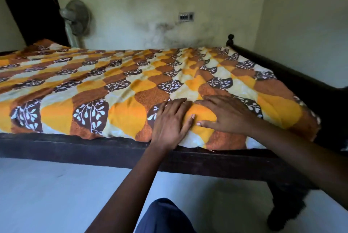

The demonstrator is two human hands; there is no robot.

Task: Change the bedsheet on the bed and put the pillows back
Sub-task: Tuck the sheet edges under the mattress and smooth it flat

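An orange, brown and cream leaf-patterned bedsheet [105,86] covers the mattress on a dark wooden bed frame [79,148]. The sheet lies fairly flat on the left and shows wrinkles toward the far right. My left hand [172,122] and my right hand [227,114] rest flat on the sheet side by side near the front edge, right of the middle, fingers straight and spread. A small fold of orange cloth bulges between them. No pillows are in view.
A pedestal fan [75,20] stands behind the bed's far left corner beside a dark doorway [28,7]. A switch panel [186,16] sits on the stained wall. The dark footboard [282,71] runs along the right. Pale floor [56,195] lies below; my blue-trousered knee [162,215] shows.
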